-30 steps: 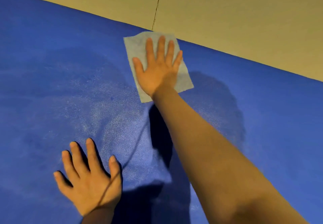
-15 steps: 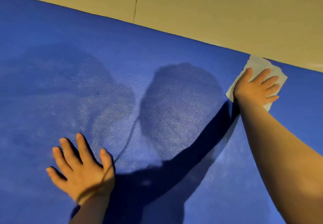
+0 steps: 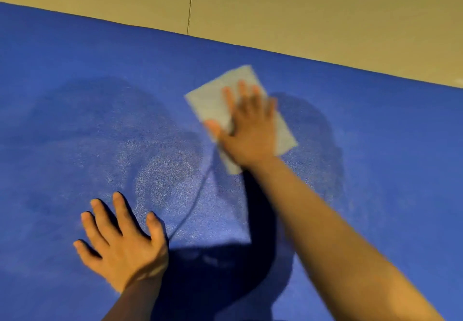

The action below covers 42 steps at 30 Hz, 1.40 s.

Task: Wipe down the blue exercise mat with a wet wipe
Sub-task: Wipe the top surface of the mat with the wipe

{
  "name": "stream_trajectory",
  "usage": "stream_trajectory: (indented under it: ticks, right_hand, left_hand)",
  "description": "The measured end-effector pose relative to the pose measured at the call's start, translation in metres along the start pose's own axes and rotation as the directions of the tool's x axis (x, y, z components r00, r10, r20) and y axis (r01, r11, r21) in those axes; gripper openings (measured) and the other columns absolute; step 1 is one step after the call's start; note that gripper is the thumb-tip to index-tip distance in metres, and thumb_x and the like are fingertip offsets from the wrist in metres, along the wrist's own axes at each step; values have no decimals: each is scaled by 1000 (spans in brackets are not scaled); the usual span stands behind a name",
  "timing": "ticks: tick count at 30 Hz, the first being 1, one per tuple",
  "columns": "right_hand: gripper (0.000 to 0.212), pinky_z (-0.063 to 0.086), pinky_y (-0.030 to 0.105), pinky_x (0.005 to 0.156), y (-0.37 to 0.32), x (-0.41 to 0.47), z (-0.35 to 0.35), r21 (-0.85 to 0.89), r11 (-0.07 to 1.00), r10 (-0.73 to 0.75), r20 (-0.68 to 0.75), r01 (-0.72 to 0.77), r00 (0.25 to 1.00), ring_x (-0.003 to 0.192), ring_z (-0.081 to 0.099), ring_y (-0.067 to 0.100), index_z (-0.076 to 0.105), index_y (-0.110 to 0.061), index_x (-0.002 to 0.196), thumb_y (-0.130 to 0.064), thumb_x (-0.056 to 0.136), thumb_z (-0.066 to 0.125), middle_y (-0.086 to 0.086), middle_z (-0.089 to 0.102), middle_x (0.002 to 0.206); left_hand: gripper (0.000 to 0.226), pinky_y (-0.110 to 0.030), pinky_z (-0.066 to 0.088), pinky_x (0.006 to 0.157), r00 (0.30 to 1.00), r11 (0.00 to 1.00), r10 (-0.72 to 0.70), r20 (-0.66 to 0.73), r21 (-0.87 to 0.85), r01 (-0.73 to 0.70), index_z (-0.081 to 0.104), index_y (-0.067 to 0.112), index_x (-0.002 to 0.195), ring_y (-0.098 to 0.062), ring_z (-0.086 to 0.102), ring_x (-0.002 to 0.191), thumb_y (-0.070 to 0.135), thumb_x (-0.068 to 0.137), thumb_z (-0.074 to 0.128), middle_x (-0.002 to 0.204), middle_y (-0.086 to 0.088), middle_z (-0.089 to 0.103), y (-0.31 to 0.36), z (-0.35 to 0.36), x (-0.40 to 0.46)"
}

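Blue foam fills nearly all of what we see: the exercise mat [image 3: 375, 145] lies flat on a tan floor [image 3: 300, 7], its far edge running on a slant from upper left to right. A thin dark seam [image 3: 191, 2] in the floor meets that edge near the middle.

Our right hand [image 3: 250, 130] is stretched out across the mat with the palm down and the fingers straight and slightly spread, pressing flat on the wet wipe [image 3: 213, 100]. The wipe is a pale grey rectangle, tilted, lying on the mat a little short of the far edge and touching only the mat and the hand. The hand and the wipe are both blurred, so we cannot make out the fingertips sharply.

Our left hand [image 3: 122, 243] rests nearer to us, palm down on the bare mat with fingers spread wide, holding nothing, well apart from the wipe.

Between and around the hands the mat carries paler, speckled patches [image 3: 160, 170] with darker rounded outlines. Dark shadows [image 3: 225, 270] of the arm and head fall across the near part of the mat, along with a thin curved line of shadow.
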State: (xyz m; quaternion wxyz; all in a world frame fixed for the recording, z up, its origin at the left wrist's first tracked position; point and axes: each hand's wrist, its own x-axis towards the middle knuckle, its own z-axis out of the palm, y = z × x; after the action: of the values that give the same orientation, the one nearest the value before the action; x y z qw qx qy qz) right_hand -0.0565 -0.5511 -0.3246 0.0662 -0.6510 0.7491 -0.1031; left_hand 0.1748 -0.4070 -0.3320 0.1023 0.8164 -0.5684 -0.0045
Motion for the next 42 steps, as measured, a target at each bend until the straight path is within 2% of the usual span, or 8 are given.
stream_trajectory:
  ticks: [5, 9, 16, 21, 24, 27, 32, 42]
  right_hand:
    - [87, -3, 55, 119, 170, -53, -71, -83, 714, 700, 46, -696, 713, 151, -3, 24, 9, -28, 157, -77, 85, 17, 6, 1, 165]
    - [72, -3, 57, 118, 145, -58, -56, -38, 476, 879, -26, -879, 477, 150, -1, 35, 9, -18, 158, -58, 101, 25, 16, 1, 163]
    - [71, -2, 61, 116, -82, -68, 12, -83, 987, 144, 51, -140, 988, 149, 7, 40, 21, -20, 155, -59, 96, 20, 20, 13, 161]
    - [67, 4, 58, 117, -56, -81, 10, -61, 973, -216, 106, 224, 971, 148, 22, 24, 38, -30, 149, -64, 92, 34, 5, 29, 159]
    - [74, 2, 55, 115, 47, -90, -14, -72, 986, 153, 25, -151, 988, 148, 22, 25, 35, -27, 151, -68, 90, 29, 7, 28, 159]
    - [87, -4, 59, 117, 132, -123, -51, -52, 796, 605, 31, -604, 795, 151, 3, 27, 19, -27, 156, -75, 84, 14, 9, 7, 164]
    - [93, 0, 62, 116, 129, -136, -48, -29, 658, 752, -18, -752, 659, 146, 4, 50, 20, -10, 156, -71, 85, 10, 31, 8, 158]
    - [69, 5, 59, 118, -76, -121, 8, -4, 977, -210, 68, 211, 975, 147, 18, 38, 38, -26, 150, -62, 92, 33, 14, 26, 159]
  left_hand:
    - [61, -60, 17, 113, 999, 1000, 28, -42, 10, -27, 37, 16, 150, -35, 24, 147, 44, 97, 35, 158, -18, 30, 0, 2, 0]
    - [62, -61, 14, 114, 1000, 1000, 13, -9, -2, -13, 36, 16, 151, -35, 22, 148, 44, 96, 35, 159, -18, 28, 2, -1, 0]
    - [64, -61, 13, 114, 1000, 1000, -7, 3, -24, 7, 37, 13, 150, -35, 21, 148, 45, 95, 32, 158, -18, 29, 6, -3, 1]
    - [66, -61, 11, 115, 999, 999, -21, 24, -46, 22, 36, 14, 151, -33, 18, 149, 47, 93, 31, 160, -17, 26, 4, -6, 3]
    - [68, -63, 8, 115, 998, 997, -34, 54, -62, 38, 34, 15, 152, -33, 15, 150, 46, 91, 34, 161, -16, 23, 5, -8, 2]
    - [67, -63, 9, 115, 998, 997, -31, 46, -67, 34, 34, 15, 152, -33, 15, 150, 46, 92, 33, 161, -16, 23, 6, -10, 2]
    - [66, -64, 9, 115, 998, 998, -27, 61, -48, 30, 32, 15, 152, -33, 14, 150, 46, 93, 31, 161, -16, 22, 8, -12, 0]
    - [69, -61, 7, 116, 996, 998, -48, 76, -34, 51, 31, 17, 154, -30, 11, 151, 48, 93, 28, 162, -14, 20, 9, -12, 0]
